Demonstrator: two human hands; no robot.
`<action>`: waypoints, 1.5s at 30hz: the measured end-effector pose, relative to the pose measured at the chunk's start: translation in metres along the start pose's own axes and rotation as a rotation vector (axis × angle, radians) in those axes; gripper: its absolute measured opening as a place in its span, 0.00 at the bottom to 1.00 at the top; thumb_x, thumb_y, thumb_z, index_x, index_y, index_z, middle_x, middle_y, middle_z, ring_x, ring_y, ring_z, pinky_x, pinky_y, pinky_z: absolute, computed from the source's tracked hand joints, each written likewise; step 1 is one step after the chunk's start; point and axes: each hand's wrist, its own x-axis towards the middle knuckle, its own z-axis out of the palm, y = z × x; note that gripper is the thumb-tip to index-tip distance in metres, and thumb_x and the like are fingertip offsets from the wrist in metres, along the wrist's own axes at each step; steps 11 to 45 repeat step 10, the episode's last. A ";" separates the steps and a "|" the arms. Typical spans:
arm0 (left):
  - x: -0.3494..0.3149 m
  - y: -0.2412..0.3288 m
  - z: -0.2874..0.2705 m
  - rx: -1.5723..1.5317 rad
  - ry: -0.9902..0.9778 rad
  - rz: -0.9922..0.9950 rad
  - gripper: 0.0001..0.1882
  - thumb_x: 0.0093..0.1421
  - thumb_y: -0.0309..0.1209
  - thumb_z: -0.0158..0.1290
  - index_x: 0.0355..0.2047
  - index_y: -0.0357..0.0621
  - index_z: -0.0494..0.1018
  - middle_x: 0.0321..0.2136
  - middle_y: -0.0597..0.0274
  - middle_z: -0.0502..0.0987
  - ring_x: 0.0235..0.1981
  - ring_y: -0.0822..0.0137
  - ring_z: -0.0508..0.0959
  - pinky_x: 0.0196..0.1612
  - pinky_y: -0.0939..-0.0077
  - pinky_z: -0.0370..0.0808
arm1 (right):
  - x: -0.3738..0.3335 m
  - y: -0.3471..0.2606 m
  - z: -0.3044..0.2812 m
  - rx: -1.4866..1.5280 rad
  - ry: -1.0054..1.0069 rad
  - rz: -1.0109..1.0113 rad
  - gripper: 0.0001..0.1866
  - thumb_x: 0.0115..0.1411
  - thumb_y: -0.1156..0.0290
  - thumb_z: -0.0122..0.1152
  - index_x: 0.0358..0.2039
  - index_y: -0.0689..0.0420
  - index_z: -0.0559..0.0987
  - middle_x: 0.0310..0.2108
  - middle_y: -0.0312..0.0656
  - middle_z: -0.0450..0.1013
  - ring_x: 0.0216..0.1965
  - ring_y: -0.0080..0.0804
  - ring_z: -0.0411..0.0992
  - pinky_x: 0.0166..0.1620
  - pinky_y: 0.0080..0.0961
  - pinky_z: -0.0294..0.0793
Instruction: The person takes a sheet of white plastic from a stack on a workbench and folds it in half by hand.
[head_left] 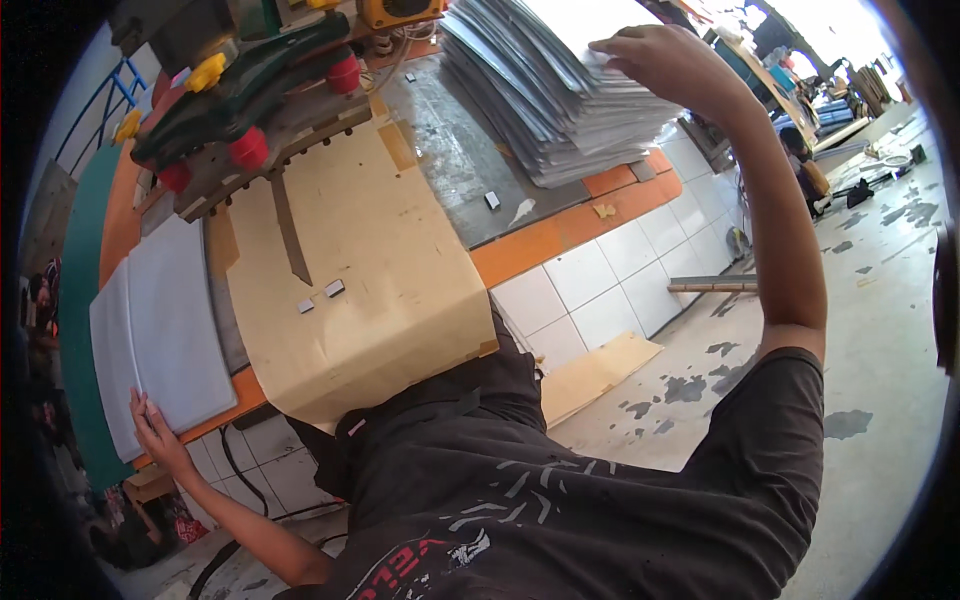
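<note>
My left hand (155,432) rests at the near edge of a low pile of white sheets (175,330) on the left of the table, its fingers stretched out and holding nothing. Raised at the far right, my right hand (672,65) lies over the top of a tall, uneven stack of sheets (560,110). Its fingers are extended and slightly bent; whether they touch the top sheet is hard to tell. Between the hands a tan board (370,250) covers the table front, with a dark narrow strip and two small blocks (335,288) on it.
A dark green machine (240,95) with red and yellow knobs stands over the board's far end. The table has an orange edge (560,235) and a grey metal top (450,130). A loose tan panel (600,375) lies on the right, near white tiles (575,275).
</note>
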 end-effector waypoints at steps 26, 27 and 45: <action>-0.001 -0.005 0.005 0.018 0.025 0.062 0.17 0.73 0.38 0.44 0.53 0.41 0.73 0.63 0.54 0.71 0.65 0.52 0.67 0.66 0.56 0.57 | 0.014 0.024 -0.010 0.337 -0.044 0.230 0.20 0.59 0.70 0.62 0.53 0.55 0.78 0.37 0.49 0.81 0.38 0.42 0.81 0.47 0.35 0.77; -0.001 -0.005 0.005 0.018 0.025 0.062 0.17 0.73 0.38 0.44 0.53 0.41 0.73 0.63 0.54 0.71 0.65 0.52 0.67 0.66 0.56 0.57 | 0.014 0.024 -0.010 0.337 -0.044 0.230 0.20 0.59 0.70 0.62 0.53 0.55 0.78 0.37 0.49 0.81 0.38 0.42 0.81 0.47 0.35 0.77; -0.001 -0.005 0.005 0.018 0.025 0.062 0.17 0.73 0.38 0.44 0.53 0.41 0.73 0.63 0.54 0.71 0.65 0.52 0.67 0.66 0.56 0.57 | 0.014 0.024 -0.010 0.337 -0.044 0.230 0.20 0.59 0.70 0.62 0.53 0.55 0.78 0.37 0.49 0.81 0.38 0.42 0.81 0.47 0.35 0.77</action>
